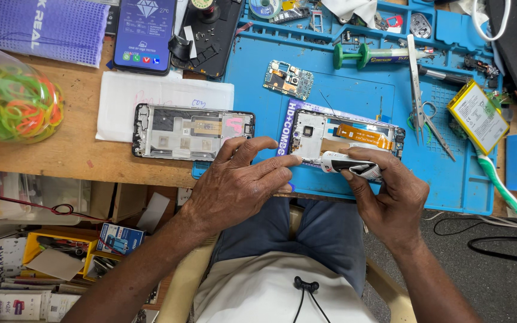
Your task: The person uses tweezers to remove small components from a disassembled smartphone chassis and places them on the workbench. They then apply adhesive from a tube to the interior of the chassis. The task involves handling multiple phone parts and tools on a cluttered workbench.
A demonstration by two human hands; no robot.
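An opened phone frame (345, 136) with an orange flex cable lies on the blue work mat (354, 90) near its front edge. My right hand (387, 194) is shut on a small white and black glue tube (349, 164), its tip pointing left along the frame's lower edge. The fingers of my left hand (240, 182) are spread, with the fingertips touching the frame's lower left corner beside the tube's tip. A second stripped phone frame (192, 130) lies to the left, partly on white paper.
On the mat lie a small circuit board (288, 79), tweezers (415, 84), scissors (433, 128), a green syringe tube (366, 57) and a yellow-edged battery (478, 116). A lit phone (145, 33) and a jar of rubber bands (10, 98) sit at the left.
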